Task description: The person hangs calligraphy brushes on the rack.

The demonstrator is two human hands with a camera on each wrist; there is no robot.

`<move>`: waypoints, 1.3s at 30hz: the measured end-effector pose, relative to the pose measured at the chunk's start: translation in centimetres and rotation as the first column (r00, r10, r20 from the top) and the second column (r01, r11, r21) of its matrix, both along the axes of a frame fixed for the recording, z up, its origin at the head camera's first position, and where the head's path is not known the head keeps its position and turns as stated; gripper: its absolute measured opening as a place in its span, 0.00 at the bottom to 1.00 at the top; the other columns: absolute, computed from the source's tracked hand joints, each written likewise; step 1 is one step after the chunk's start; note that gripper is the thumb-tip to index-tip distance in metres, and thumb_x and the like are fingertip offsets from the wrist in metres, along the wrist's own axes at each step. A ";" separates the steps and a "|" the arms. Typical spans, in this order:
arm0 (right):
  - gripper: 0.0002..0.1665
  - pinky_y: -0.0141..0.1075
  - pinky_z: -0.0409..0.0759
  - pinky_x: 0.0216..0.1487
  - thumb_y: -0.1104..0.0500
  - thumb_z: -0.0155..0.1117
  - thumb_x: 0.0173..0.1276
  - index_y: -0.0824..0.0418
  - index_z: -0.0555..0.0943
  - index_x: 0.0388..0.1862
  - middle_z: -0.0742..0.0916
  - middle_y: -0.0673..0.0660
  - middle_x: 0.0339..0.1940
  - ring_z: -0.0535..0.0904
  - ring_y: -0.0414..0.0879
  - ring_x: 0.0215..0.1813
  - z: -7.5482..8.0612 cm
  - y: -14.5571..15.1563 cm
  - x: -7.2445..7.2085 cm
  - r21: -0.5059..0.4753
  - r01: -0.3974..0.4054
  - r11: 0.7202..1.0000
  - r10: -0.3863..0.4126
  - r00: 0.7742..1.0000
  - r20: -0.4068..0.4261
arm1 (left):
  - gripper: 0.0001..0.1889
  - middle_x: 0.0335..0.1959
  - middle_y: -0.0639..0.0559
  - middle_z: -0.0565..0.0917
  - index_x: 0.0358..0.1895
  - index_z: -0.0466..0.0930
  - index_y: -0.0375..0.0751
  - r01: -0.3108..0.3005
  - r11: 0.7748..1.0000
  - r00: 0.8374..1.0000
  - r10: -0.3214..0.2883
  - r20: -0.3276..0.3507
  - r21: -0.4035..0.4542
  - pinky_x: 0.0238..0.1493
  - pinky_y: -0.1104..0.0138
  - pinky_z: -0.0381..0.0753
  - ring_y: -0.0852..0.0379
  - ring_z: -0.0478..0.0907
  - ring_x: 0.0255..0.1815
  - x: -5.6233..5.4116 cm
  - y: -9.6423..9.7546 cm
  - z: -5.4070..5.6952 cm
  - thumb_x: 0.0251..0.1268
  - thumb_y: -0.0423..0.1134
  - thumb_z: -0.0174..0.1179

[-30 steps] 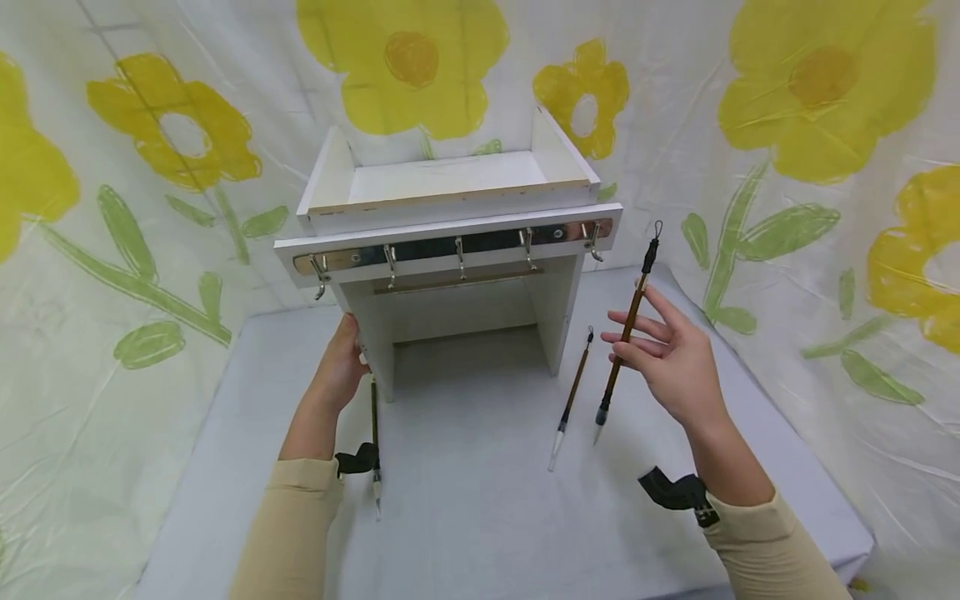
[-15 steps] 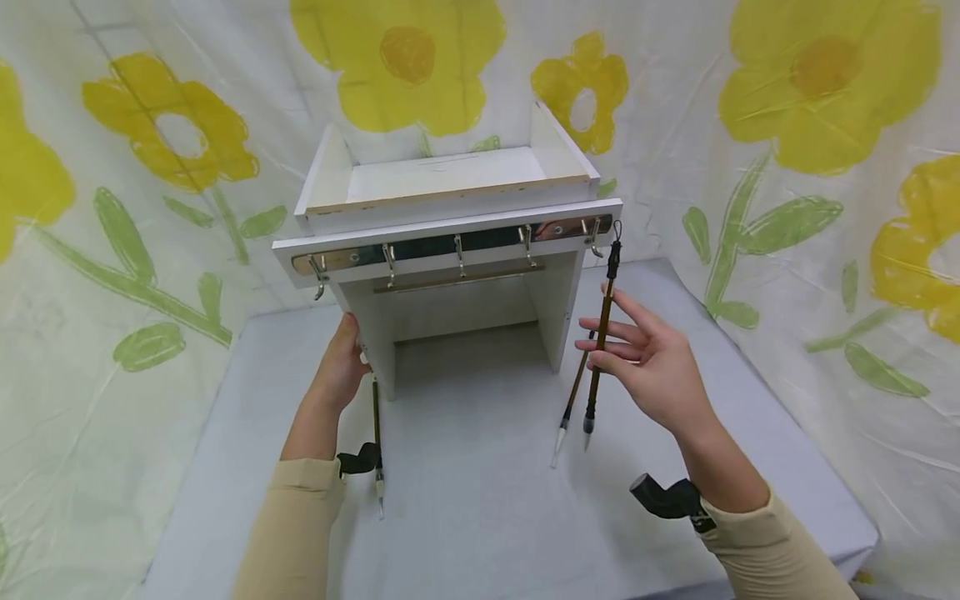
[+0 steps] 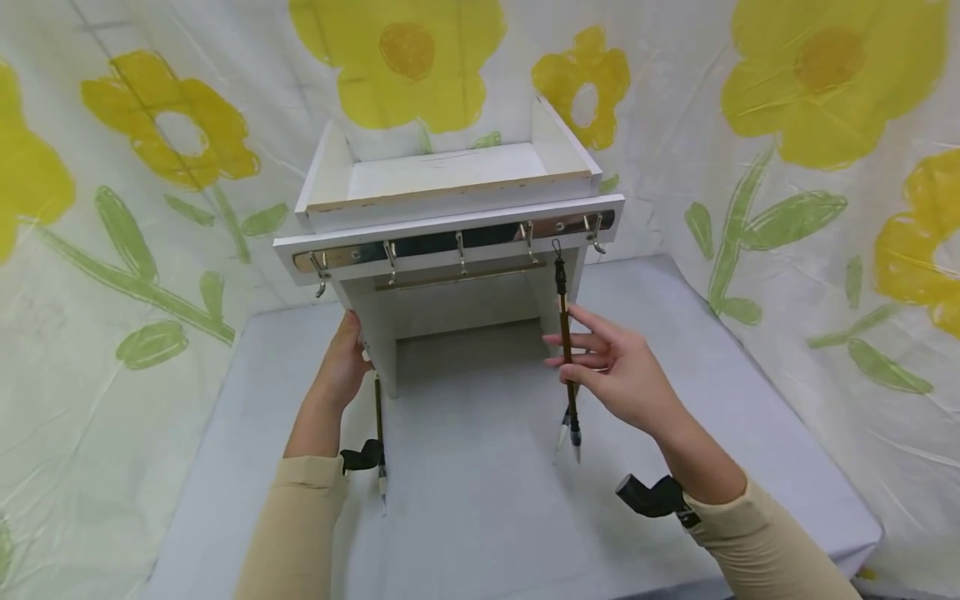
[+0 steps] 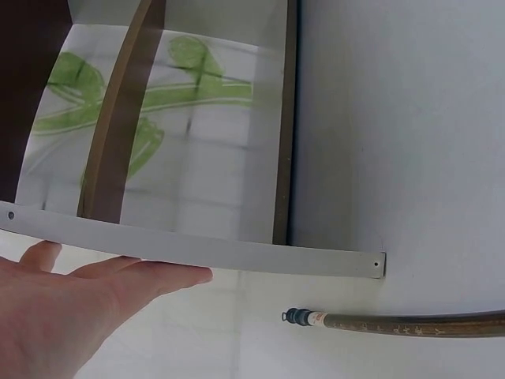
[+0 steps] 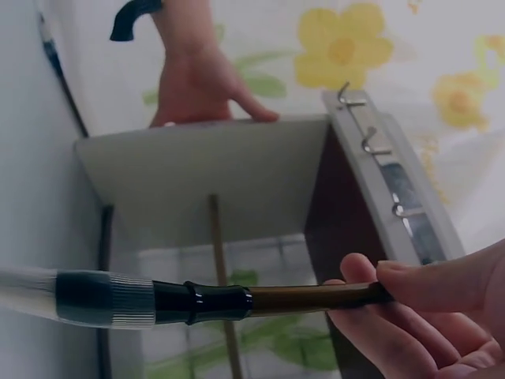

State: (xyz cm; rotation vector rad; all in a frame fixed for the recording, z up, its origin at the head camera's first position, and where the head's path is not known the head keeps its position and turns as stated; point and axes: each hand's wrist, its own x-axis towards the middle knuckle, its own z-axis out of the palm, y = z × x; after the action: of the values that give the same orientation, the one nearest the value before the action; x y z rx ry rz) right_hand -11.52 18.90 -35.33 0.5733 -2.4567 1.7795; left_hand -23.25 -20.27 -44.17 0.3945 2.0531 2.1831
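Note:
In the head view my right hand [image 3: 622,371] pinches a calligraphy brush [image 3: 566,329] by its brown handle. The brush hangs nearly upright, tip down, with its cord loop just below the hook strip, between the two rightmost hooks as seen from here. Behind it stands a white wooden rack [image 3: 450,223] with a metal strip of several hooks [image 3: 461,250]. My left hand [image 3: 342,367] rests against the rack's left side panel; in the left wrist view its fingers [image 4: 170,276] lie straight along that panel. The right wrist view shows the held brush's ferrule [image 5: 106,298] close up.
A second brush [image 3: 379,429] lies left of the rack, near my left wrist. Another brush [image 3: 562,429] lies on the right, mostly hidden behind my right hand and the held brush. A pale cloth covers the table [image 3: 480,517]; a flowered curtain [image 3: 675,100] hangs behind.
My right hand has carried the brush leftward, from beside the rack to in front of its right side. The brush has turned more upright. My left hand stays at the side panel.

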 end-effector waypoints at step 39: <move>0.44 0.39 0.86 0.50 0.71 0.67 0.67 0.55 0.63 0.79 0.87 0.61 0.59 0.88 0.52 0.52 -4.3 -1.8 -4.2 -0.012 -0.008 1.000 0.009 0.995 0.100 | 0.37 0.84 0.51 0.40 0.81 0.36 0.74 -0.003 0.997 1.000 0.004 0.021 -0.073 0.69 0.24 0.42 0.40 0.35 0.84 1.2 0.6 1.6 0.72 0.73 0.30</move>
State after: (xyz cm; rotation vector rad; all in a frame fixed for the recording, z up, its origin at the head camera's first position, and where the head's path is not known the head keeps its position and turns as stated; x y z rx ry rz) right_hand -15.73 17.10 -39.63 0.5063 -2.5096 1.8688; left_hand -22.07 -19.71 -42.59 0.3588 2.1163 2.0979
